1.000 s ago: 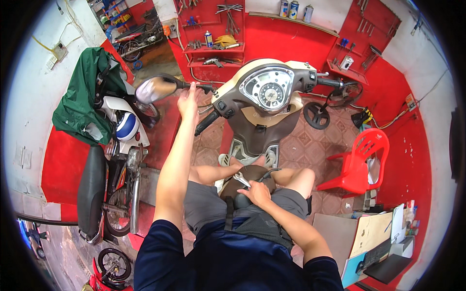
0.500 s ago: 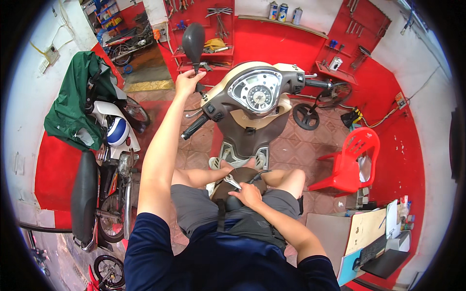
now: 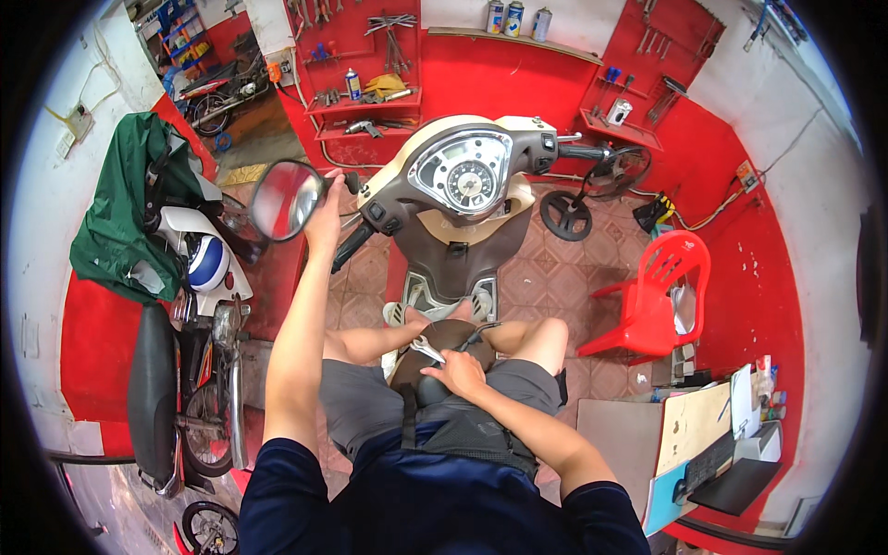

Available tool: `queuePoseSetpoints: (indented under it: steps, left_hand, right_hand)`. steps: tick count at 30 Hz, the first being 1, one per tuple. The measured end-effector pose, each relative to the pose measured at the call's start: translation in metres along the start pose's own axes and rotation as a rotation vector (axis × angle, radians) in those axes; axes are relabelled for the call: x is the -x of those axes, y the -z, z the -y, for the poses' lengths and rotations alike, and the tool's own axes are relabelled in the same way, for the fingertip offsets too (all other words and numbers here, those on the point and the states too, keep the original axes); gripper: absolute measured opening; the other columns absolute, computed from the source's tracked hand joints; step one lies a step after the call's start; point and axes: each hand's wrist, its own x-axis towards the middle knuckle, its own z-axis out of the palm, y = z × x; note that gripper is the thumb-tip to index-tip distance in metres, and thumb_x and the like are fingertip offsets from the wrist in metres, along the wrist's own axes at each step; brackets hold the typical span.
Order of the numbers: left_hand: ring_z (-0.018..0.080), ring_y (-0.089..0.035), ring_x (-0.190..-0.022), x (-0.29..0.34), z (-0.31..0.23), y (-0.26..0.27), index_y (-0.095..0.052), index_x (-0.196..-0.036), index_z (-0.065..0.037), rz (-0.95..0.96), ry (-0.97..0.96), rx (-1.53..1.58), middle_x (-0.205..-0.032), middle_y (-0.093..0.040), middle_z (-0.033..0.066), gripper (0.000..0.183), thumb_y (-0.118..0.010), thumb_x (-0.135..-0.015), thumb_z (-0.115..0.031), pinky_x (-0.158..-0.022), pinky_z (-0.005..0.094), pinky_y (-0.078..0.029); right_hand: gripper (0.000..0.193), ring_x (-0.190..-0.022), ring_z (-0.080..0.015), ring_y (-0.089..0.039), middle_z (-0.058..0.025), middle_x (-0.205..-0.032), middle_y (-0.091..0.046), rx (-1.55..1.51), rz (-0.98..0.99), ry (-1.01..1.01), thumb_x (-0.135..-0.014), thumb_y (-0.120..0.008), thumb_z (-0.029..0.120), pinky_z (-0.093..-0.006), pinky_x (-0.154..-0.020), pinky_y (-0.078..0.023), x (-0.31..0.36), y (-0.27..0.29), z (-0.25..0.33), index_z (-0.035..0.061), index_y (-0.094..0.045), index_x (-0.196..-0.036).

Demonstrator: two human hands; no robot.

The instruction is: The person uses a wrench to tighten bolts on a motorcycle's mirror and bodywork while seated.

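Observation:
My left hand (image 3: 324, 220) is closed round the black stem of a rear-view mirror (image 3: 285, 200), whose glass faces up toward me. The mirror sits left of the scooter's (image 3: 460, 185) handlebar; I cannot tell whether its stem is fixed there. Low between my thighs, my right hand (image 3: 460, 373) grips a silver open-end wrench (image 3: 427, 349), its jaw pointing up and left. Below that hand lies a dark rounded thing (image 3: 432, 390) on the brown seat (image 3: 407, 370), partly hidden. The scooter's left grip (image 3: 351, 248) is just right of my left forearm.
At the left a motorbike (image 3: 153, 388) and a white one under a green cover (image 3: 120, 222) stand close. A red chair (image 3: 647, 296) and a desk (image 3: 620, 439) are at the right. Red tool racks (image 3: 361, 102) line the far wall, with a drill (image 3: 363, 128).
My left hand has brought the mirror left and down from upright, and its glass now shows. My right hand still holds the wrench over the seat. The whole view has shifted a little.

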Motion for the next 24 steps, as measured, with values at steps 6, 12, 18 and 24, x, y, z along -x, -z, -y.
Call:
queuePoseSetpoints:
  steps: [6,12,18,24]
  left_hand:
    - [0.0166,-0.061,-0.111,-0.017,0.024,-0.007,-0.058,-0.122,0.004,-0.178,0.267,0.460,-0.117,-0.067,0.0108,0.042,-0.058,-0.099,-0.030,-0.096,0.0292,-0.046]
    - [0.0094,-0.061,-0.076,-0.073,0.030,-0.009,-0.065,-0.111,-0.004,0.019,0.450,0.110,-0.088,-0.069,0.0032,0.028,-0.061,-0.096,-0.028,-0.065,0.0261,-0.046]
    - [0.0137,-0.064,-0.071,-0.091,0.033,-0.018,-0.071,-0.102,-0.006,0.113,0.083,-0.391,-0.081,-0.071,0.0055,0.030,-0.073,-0.085,-0.031,-0.069,0.0312,-0.048]
    - [0.0187,-0.070,-0.079,-0.063,-0.025,-0.032,-0.071,-0.105,-0.006,0.141,0.000,-0.544,-0.085,-0.073,0.0113,0.035,-0.078,-0.079,-0.029,-0.074,0.0340,-0.050]
  right_hand:
    - [0.051,-0.079,-0.0379,-0.067,-0.0180,-0.077,-0.068,0.022,0.048,-0.024,-0.075,-0.076,0.051,-0.0474,-0.071,-0.053,-0.002,0.001,-0.001,0.0020,-0.064,-0.083]
    - [0.055,-0.075,-0.0386,-0.067,-0.0190,-0.072,-0.067,0.011,0.004,0.008,-0.074,-0.076,0.053,-0.0464,-0.069,-0.052,-0.003,-0.002,-0.003,0.0007,-0.062,-0.077]
    - [0.056,-0.075,-0.0393,-0.067,-0.0198,-0.072,-0.067,0.017,0.036,-0.011,-0.072,-0.077,0.055,-0.0467,-0.069,-0.052,-0.003,0.003,0.007,0.0011,-0.062,-0.076]
    - [0.057,-0.076,-0.0394,-0.067,-0.0199,-0.073,-0.067,0.032,0.035,-0.037,-0.072,-0.077,0.056,-0.0469,-0.070,-0.052,-0.003,0.005,0.003,0.0011,-0.062,-0.076]
